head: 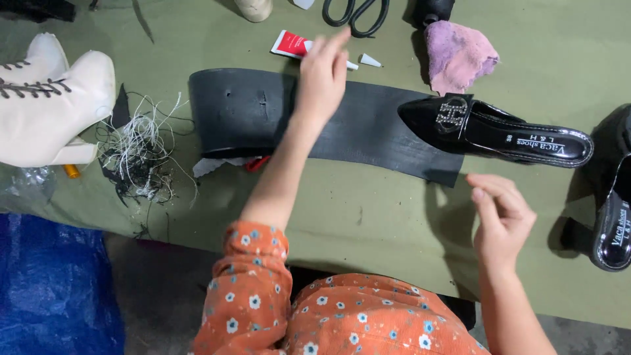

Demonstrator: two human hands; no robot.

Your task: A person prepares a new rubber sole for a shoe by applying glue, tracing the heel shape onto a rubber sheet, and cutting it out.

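Observation:
My left hand (pixel 323 73) is stretched out over a long black rubber sheet (pixel 250 112), its fingers spread and reaching toward a small red and white glue tube (pixel 293 45); it holds nothing. My right hand (pixel 501 213) hovers above the green table (pixel 368 210) near its front edge, fingers loosely curled and empty. A black pointed flat shoe (pixel 490 128) with a jewelled buckle lies on the right end of the rubber sheet, just beyond my right hand.
A cream lace-up boot (pixel 49 102) lies at far left beside a tangle of thread scraps (pixel 141 161). Black scissors (pixel 355 14), a white cap (pixel 369 60) and a pink rag (pixel 457 56) sit at the back. Another black shoe (pixel 612 217) lies at right.

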